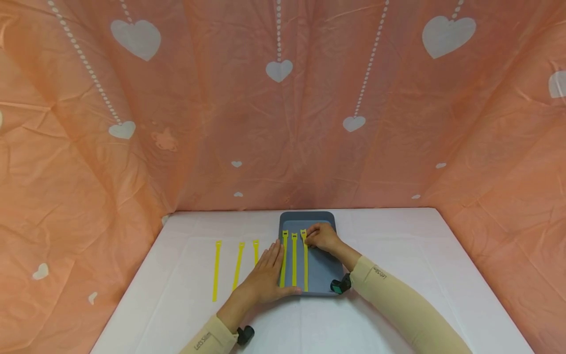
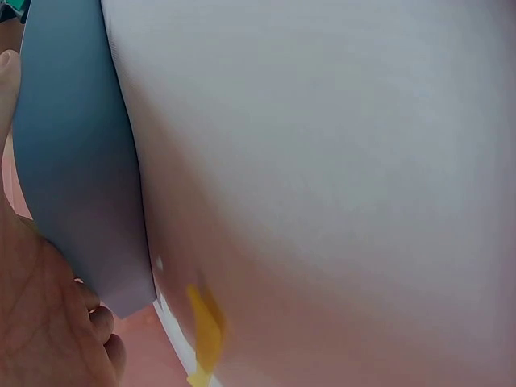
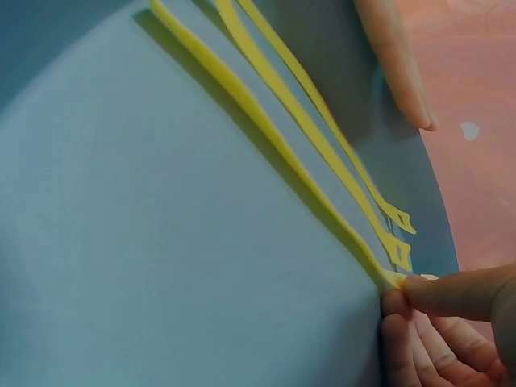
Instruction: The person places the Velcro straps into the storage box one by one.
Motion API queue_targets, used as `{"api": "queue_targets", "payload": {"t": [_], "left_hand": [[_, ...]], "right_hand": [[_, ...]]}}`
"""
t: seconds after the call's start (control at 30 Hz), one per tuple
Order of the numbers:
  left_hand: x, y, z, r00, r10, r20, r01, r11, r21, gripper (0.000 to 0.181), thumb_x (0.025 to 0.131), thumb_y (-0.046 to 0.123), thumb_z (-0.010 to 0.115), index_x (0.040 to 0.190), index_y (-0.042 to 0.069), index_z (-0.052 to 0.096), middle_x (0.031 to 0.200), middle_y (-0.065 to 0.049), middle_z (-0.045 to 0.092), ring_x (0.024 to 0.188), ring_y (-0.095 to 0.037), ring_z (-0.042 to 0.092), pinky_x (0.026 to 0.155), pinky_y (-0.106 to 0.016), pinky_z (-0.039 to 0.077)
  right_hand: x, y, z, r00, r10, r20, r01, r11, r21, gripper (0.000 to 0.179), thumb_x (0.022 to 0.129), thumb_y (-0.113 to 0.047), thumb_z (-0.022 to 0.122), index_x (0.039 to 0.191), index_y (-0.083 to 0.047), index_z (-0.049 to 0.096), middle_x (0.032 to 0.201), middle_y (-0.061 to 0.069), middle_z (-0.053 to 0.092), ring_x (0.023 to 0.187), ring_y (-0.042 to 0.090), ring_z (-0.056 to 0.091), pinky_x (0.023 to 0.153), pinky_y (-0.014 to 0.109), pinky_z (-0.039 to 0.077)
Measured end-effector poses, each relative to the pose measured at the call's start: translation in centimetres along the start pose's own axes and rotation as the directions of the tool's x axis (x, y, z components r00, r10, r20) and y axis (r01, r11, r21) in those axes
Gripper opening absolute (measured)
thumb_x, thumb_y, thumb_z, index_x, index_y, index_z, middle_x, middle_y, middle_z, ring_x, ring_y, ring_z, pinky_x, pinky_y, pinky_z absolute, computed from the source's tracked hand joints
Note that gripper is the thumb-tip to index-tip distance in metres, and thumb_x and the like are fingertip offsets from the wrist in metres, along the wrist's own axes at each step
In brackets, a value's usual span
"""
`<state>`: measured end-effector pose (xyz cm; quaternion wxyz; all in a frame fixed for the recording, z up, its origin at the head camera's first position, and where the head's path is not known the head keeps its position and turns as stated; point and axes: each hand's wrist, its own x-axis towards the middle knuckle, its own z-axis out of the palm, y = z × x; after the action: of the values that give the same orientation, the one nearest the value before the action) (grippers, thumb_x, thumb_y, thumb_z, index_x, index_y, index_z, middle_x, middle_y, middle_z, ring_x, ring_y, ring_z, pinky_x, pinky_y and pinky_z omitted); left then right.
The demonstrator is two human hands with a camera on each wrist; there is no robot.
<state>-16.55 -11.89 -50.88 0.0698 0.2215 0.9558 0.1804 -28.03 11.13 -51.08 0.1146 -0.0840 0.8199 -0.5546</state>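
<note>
A grey-blue tray (image 1: 325, 273) holds three yellow cable straps with slotted heads, lying roughly side by side lengthwise. My right hand (image 1: 325, 237) pinches the rightmost strap (image 1: 305, 268) near its head between thumb and finger; the right wrist view shows this strap (image 3: 282, 153) casting a shadow on the tray. Beside it lie the middle strap (image 1: 294, 260) and the left strap (image 1: 285, 238). My left hand (image 1: 265, 278) rests at the tray's left edge with fingers straight, its thumb along the near rim. It partly covers the left strap.
Left of the tray, more yellow straps lie on the white table (image 1: 177, 275): a far-left strap (image 1: 216, 270), a tilted strap (image 1: 239, 263) and a strap (image 1: 256, 250) partly behind my left hand. An orange curtain (image 1: 309, 147) with hearts surrounds the table's back and sides.
</note>
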Motion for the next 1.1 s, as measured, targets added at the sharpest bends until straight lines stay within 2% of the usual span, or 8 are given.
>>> {"api": "queue_targets", "payload": {"t": [0.17, 0.37, 0.63, 0.73, 1.1], "left_hand": [[-0.02, 0.05, -0.18, 1.000, -0.009, 0.019, 0.008, 1.000, 0.008, 0.130, 0.088, 0.084, 0.064, 0.170, -0.003, 0.012, 0.180, -0.021, 0.003, 0.167, -0.035, 0.007, 0.134, -0.052, 0.014], [0.03, -0.19, 0.25, 1.000, 0.009, 0.003, -0.009, 1.000, -0.008, 0.133, 0.087, 0.088, 0.060, 0.170, -0.004, 0.012, 0.179, -0.022, 0.004, 0.166, -0.037, 0.007, 0.134, -0.053, 0.014], [-0.01, -0.20, 0.34, 1.000, 0.015, -0.015, -0.015, 1.000, -0.017, 0.133, 0.086, 0.088, 0.060, 0.170, -0.005, 0.013, 0.179, -0.022, 0.004, 0.166, -0.037, 0.009, 0.134, -0.054, 0.014], [0.06, -0.37, 0.59, 1.000, 0.006, -0.013, -0.006, 1.000, 0.008, 0.134, 0.086, 0.090, 0.058, 0.171, -0.002, 0.011, 0.180, -0.020, 0.002, 0.167, -0.034, 0.006, 0.134, -0.052, 0.012], [-0.12, -0.03, 0.03, 1.000, 0.016, -0.006, -0.016, 1.000, -0.019, 0.131, 0.088, 0.085, 0.063, 0.169, -0.005, 0.012, 0.179, -0.023, 0.004, 0.166, -0.037, 0.007, 0.134, -0.054, 0.013]], "right_hand": [[-0.04, 0.03, 0.13, 1.000, -0.004, -0.005, 0.004, 1.000, -0.007, 0.018, 0.089, 0.009, 0.077, 0.105, 0.012, 0.069, 0.087, 0.019, 0.077, 0.070, 0.018, 0.071, 0.066, 0.035, 0.062], [-0.07, 0.00, 0.15, 1.000, 0.013, -0.009, -0.013, 1.000, -0.015, 0.017, 0.088, 0.008, 0.078, 0.102, 0.009, 0.069, 0.084, 0.013, 0.077, 0.067, 0.015, 0.069, 0.063, 0.031, 0.059], [-0.23, -0.14, -0.13, 1.000, 0.016, -0.002, -0.016, 1.000, -0.015, 0.015, 0.089, 0.007, 0.077, 0.100, 0.008, 0.068, 0.085, 0.014, 0.078, 0.069, 0.015, 0.070, 0.065, 0.030, 0.060], [-0.31, -0.28, -0.24, 1.000, 0.016, -0.001, -0.016, 0.999, -0.027, 0.014, 0.089, 0.006, 0.077, 0.099, 0.006, 0.068, 0.082, 0.011, 0.077, 0.068, 0.015, 0.069, 0.064, 0.028, 0.058], [-0.29, -0.19, -0.18, 0.999, 0.037, -0.019, -0.037, 0.999, -0.036, 0.018, 0.088, 0.006, 0.080, 0.101, 0.007, 0.068, 0.084, 0.013, 0.076, 0.067, 0.014, 0.068, 0.065, 0.030, 0.059]]}}
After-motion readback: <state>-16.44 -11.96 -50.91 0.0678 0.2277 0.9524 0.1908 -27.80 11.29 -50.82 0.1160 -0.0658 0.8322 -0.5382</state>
